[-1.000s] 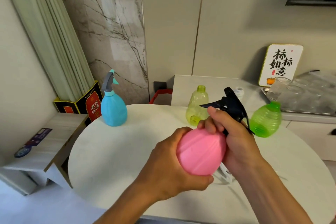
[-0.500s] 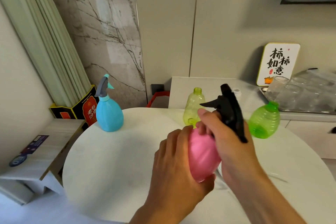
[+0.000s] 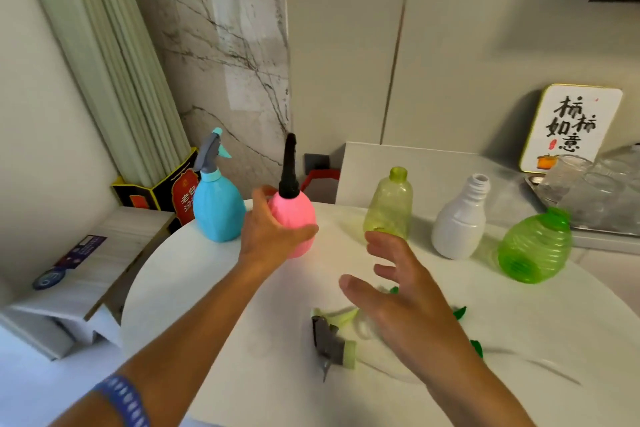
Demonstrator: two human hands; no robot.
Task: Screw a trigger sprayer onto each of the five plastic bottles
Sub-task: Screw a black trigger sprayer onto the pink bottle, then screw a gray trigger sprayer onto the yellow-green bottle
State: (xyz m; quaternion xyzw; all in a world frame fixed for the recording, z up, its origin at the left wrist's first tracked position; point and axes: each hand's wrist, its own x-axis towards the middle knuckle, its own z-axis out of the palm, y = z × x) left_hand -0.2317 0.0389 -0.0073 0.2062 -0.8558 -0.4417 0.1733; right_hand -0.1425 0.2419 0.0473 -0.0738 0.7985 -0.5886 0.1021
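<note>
My left hand grips the pink bottle, which stands upright with a black trigger sprayer on its neck, just right of the blue bottle with its grey sprayer. My right hand hovers open over the table, holding nothing. Under it lie loose sprayers: a grey one with a pale green collar and green ones partly hidden by the hand. A yellow-green bottle, a white bottle and a tilted bright green bottle have open necks.
The round white table ends at left above a low wooden shelf. A counter behind holds a sign and a metal tray of glasses. A dark box and curtain stand at back left.
My right hand let go of the black sprayer and dropped open over the loose sprayers. My left hand carried the pink bottle away to the left, beside the blue one.
</note>
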